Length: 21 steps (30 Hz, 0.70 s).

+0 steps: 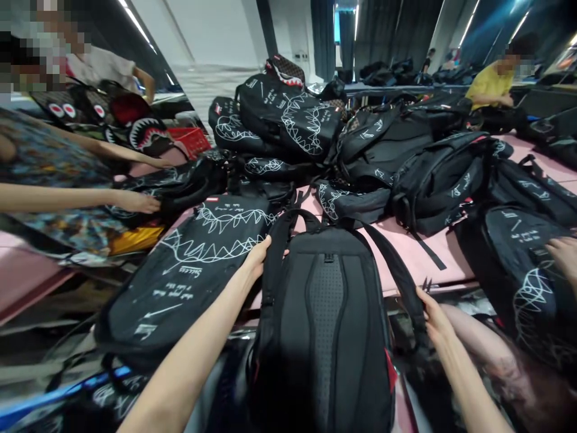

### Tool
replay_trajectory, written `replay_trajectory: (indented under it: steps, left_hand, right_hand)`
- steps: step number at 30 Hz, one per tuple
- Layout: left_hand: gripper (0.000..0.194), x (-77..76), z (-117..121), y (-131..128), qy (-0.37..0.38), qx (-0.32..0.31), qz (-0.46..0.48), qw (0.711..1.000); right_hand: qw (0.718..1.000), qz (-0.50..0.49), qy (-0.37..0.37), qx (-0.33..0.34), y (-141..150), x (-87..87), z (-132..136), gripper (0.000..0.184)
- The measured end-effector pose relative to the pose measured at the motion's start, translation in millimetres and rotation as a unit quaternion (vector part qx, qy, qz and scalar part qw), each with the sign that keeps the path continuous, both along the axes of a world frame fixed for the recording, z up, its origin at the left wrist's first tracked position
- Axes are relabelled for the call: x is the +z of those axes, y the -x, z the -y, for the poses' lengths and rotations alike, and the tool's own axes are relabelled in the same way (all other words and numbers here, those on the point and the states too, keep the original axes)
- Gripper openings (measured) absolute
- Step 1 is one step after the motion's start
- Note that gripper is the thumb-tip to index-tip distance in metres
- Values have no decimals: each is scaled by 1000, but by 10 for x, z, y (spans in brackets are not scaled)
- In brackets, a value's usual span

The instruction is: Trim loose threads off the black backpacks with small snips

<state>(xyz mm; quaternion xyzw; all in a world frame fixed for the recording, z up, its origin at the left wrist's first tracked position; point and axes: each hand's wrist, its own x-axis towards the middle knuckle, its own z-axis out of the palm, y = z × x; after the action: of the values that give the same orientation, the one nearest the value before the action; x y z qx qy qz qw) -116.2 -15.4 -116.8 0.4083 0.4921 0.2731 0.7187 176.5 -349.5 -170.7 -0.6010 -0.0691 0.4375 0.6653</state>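
A black backpack (325,300) stands in front of me with its padded back panel and straps facing me. My left hand (258,260) is closed around its left shoulder strap (273,264), the fingers partly hidden behind it. On the other side, my right hand (431,310) grips the right shoulder strap (399,261), which is stretched outward. Two dark pointed tips, like those of thread snips (427,284), stick up from the right hand; their handle is hidden. Beside my left forearm lies another black backpack (180,282) with white scribbled drawings, front side up.
Black backpacks (288,117) are piled across the pink table (401,249). At left, a person's hands (139,201) rest on a bag. At right, another person's hand (563,255) touches a printed backpack (527,270). A red basket (192,141) stands behind. A person in yellow (491,84) works farther back.
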Motion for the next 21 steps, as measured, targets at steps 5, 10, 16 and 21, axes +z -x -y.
replay_trajectory:
  steps: [5, 10, 16, 21]
  left_hand:
    - [41, 23, -48, 102, 1, -9, 7, 1000]
    - [43, 15, -53, 192, -49, -3, -43, 998]
    - [37, 11, 269, 270, -340, 63, -137, 928]
    - [18, -178, 719, 523, -706, -153, -277, 634]
  right_hand:
    - [991, 103, 40, -79, 109, -58, 44, 41]
    - [973, 205, 108, 1, 227, -99, 139, 53]
    - [925, 355, 71, -116, 472, 100, 212, 46]
    - [916, 398, 44, -39, 807, 254, 98, 41]
